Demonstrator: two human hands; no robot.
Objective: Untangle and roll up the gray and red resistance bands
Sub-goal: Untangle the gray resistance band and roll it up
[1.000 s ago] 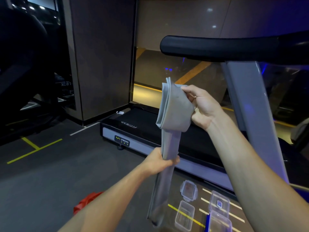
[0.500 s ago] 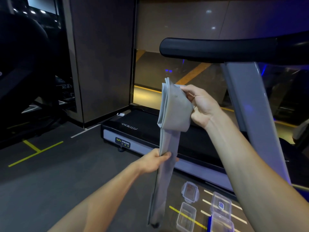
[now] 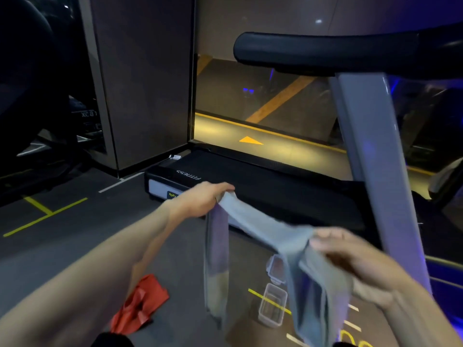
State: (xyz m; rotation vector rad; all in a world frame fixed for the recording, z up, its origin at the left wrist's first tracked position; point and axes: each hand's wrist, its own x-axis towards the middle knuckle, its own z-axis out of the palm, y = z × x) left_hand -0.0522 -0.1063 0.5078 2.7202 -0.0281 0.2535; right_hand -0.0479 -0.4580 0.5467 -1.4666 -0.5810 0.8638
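Observation:
I hold the gray resistance band (image 3: 260, 227) in the air with both hands. My left hand (image 3: 203, 197) grips it high on the left, and one end hangs straight down from there. The band slopes down to the right to my right hand (image 3: 350, 261), which pinches it; folded layers hang below that hand. My right hand is blurred by motion. The red resistance band (image 3: 141, 305) lies crumpled on the dark floor at lower left, below my left forearm, touched by neither hand.
A treadmill (image 3: 275, 186) stands just ahead, its gray upright post (image 3: 370, 156) and black handrail (image 3: 325, 52) at right. Clear plastic containers (image 3: 271, 305) sit on the floor under the band. Yellow tape lines mark the floor at left.
My right hand dropped from chest height to low right with the band's folded part. My left hand moved up and left, so the band now slopes between them. The camera tilted down, revealing the red band.

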